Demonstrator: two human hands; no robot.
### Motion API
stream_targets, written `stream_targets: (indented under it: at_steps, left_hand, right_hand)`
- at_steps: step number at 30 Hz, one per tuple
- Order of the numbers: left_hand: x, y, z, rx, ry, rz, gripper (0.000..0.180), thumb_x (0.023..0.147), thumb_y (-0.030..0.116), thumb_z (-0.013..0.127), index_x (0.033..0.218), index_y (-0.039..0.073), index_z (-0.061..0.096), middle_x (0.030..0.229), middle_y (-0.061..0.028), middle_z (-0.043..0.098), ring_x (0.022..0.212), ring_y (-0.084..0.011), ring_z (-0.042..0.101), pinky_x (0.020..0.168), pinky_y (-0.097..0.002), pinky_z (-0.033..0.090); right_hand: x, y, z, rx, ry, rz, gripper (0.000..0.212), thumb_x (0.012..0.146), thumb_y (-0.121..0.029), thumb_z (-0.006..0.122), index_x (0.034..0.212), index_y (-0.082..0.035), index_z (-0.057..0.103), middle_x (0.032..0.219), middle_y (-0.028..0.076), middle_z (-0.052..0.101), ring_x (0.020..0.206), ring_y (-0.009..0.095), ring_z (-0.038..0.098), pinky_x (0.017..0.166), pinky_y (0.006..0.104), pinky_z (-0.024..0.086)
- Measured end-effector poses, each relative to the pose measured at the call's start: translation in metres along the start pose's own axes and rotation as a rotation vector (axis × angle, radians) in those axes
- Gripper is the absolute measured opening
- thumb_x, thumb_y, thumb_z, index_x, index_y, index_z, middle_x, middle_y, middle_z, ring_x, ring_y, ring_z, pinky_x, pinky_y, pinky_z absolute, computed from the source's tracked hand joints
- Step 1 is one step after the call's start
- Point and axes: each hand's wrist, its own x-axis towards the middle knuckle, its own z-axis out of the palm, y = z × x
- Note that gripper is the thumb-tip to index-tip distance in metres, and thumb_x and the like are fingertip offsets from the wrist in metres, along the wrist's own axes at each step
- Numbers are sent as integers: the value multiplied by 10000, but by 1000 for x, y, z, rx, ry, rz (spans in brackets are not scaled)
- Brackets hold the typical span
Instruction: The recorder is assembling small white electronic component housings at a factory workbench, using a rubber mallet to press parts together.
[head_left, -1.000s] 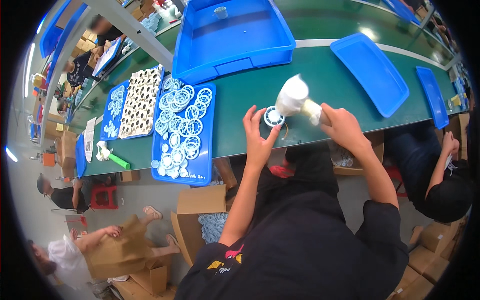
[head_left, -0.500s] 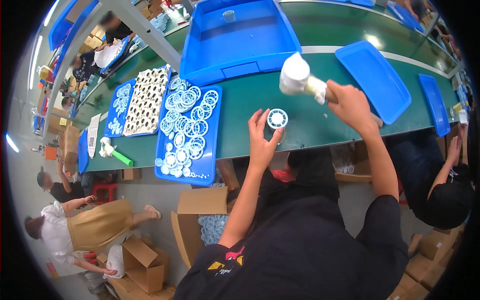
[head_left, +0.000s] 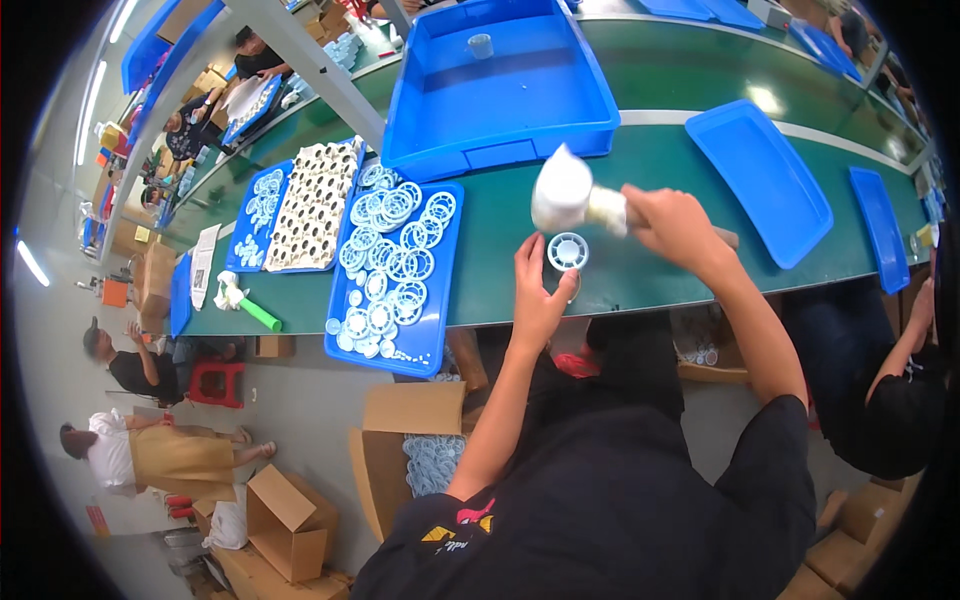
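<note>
My right hand [head_left: 672, 224] grips the handle of a white mallet [head_left: 565, 192], its head raised just above a small white round plastic part [head_left: 567, 251] on the green table [head_left: 650, 150]. My left hand [head_left: 537, 296] rests at the table's near edge, its fingers touching the left side of that part and holding it in place. To the left lies a shallow blue tray [head_left: 438, 300] filled with several white plastic rings.
A large deep blue bin [head_left: 500, 100] sits behind the part, with a small clear cup inside. An empty blue tray [head_left: 760, 180] lies to the right. Further left are more trays of white parts and a second mallet [head_left: 245, 303]. Cardboard boxes [head_left: 285, 520] stand on the floor; other people work nearby.
The mallet has lifted off the part and then come down again close above it. My left hand has stayed on the part.
</note>
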Motion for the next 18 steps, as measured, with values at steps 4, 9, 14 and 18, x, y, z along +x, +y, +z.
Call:
stream_targets:
  at_steps: [4,9,14,18]
  left_hand:
    - [1,3,-4,-70,-12,-29,741,921,213,757,1518,-72,424,1563,-228,387,1418,-364,450,1167,-449,400]
    - [1,-4,-8,-410,140,-98,537,1009,134,683,1477,-52,499,1528,-182,445,1364,-275,518,1094,-380,476]
    - [-1,-12,-9,-543,323,-244,236,1062,119,627,1230,-39,675,1098,-81,692,981,-154,684,914,-296,561]
    - [-2,2,1,-579,310,-259,225,1043,130,667,1167,-55,702,1035,-97,701,921,-162,694,825,-312,604]
  right_hand:
    - [1,6,-2,-4,-26,-14,276,806,-165,737,1055,-124,626,871,139,709,838,390,705,703,514,543]
    - [7,29,18,341,-49,179,256,820,-207,758,994,-73,627,968,165,683,912,394,682,768,493,542]
    - [-6,41,60,267,8,186,313,823,-225,770,1063,-57,656,1089,160,616,1049,387,626,860,485,533]
    - [-22,23,48,165,398,102,397,836,-176,764,1182,-23,644,1128,176,588,1103,380,588,935,466,523]
